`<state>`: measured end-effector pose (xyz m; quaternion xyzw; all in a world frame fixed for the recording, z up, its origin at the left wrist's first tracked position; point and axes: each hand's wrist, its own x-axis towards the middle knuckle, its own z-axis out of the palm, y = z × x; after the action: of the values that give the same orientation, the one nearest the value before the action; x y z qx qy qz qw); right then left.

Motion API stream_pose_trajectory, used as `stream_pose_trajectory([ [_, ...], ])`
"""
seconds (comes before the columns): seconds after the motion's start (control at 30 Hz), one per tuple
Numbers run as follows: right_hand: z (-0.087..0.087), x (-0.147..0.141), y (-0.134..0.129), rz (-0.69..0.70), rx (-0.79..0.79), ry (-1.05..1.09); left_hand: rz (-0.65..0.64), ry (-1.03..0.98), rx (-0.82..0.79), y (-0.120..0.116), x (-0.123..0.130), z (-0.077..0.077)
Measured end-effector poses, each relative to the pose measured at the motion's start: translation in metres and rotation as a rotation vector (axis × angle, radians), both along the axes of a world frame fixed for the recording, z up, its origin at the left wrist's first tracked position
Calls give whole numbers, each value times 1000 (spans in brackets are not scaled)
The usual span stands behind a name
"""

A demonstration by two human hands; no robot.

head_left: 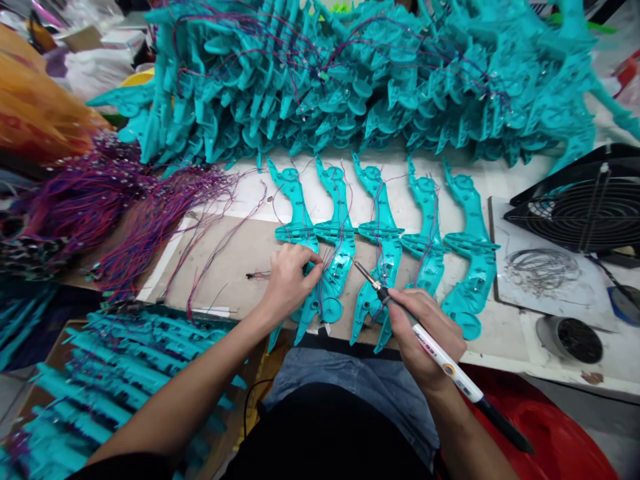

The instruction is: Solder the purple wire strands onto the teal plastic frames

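My right hand [427, 330] is wrapped round a soldering iron [437, 353] with a white and black handle. Its metal tip points up and left, close to the right edge of a teal plastic part [337, 260] that is second from the left in a row. Over the lower half of this part is my left hand [293, 277], with thumb and forefinger pinched together. Thin red and purple wires run beside the fingertips, but what they grip is too small to make out. The leftmost teal part [297, 207] lies partly hidden under my left hand.
Several teal parts lie in the row, with a big teal pile [350, 87] behind. Bundled wires [90, 207] are at left, above a box of teal parts [115, 373]. A black fan [590, 200], a coil of thin wire [543, 273] and a round tin [570, 339] stand right.
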<state>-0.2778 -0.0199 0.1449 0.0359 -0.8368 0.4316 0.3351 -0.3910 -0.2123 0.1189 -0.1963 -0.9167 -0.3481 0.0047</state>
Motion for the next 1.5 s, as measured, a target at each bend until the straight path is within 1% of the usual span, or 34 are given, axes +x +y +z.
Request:
stream_pose_trajectory([
  [0.1, -1, 1, -1, 32, -23, -29, -54, -79, 172, -2, 5, 0],
  [0.17, -2, 2, -1, 52, -31, -42, -89, -108, 201, -4, 5, -1],
  [0.23, -4, 3, -1, 63, -31, -54, -120, -107, 156, -5, 5, -1],
  [0.37, -8, 5, -2, 108, -20, -82, -149, -103, 18, -8, 2, -2],
  [0.43, -11, 6, -2, 139, -25, -90, -158, -118, -8, -9, 2, -1],
  [0.53, -14, 7, -2, 171, -23, -114, -176, -150, -10, -11, 2, 2],
  [0.73, -17, 4, -4, 176, -2, -108, -220, -160, -14, -13, 1, 5],
  [0.9, -15, 0, -6, 203, 2, -107, -221, -160, -34, -13, 2, 6],
  [1.03, -13, -1, -8, 191, 16, -99, -222, -161, -27, -13, 2, 7],
  [1.3, -18, 1, -6, 186, 49, -90, -226, -163, -36, -14, 0, 7],
  [1.5, -17, 1, -6, 193, 56, -93, -249, -173, -21, -15, -1, 6],
])
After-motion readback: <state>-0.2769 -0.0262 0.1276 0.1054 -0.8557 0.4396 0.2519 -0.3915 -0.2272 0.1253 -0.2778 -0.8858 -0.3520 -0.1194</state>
